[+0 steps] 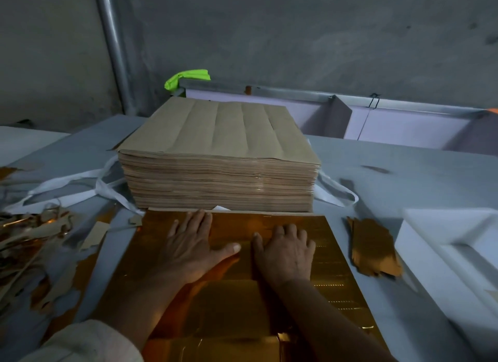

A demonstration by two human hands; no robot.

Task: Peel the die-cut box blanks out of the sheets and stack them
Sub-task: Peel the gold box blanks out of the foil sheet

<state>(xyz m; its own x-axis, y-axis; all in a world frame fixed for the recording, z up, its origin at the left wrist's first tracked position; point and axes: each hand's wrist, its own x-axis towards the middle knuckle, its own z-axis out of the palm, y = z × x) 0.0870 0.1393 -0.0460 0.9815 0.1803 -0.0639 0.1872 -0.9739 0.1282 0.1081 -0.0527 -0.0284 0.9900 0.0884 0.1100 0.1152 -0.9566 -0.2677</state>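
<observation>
A shiny gold die-cut sheet (331, 264) lies flat on the grey table in front of me. My left hand (192, 247) presses on its upper middle with straight, spread fingers. Just to the right, my right hand (285, 251) rests on the same sheet, fingers bent a little at the knuckles. Behind the sheet stands a tall stack of brown-backed sheets (218, 162). A small pile of gold pieces (373, 249) lies to the right of the sheet.
Torn gold and brown offcuts (29, 243) cover the table at the left, with white straps (72, 183) beside the stack. A white foam block (452, 251) sits at the right. Behind are a lavender tray (390, 124), a metal pole (113, 46) and a grey wall.
</observation>
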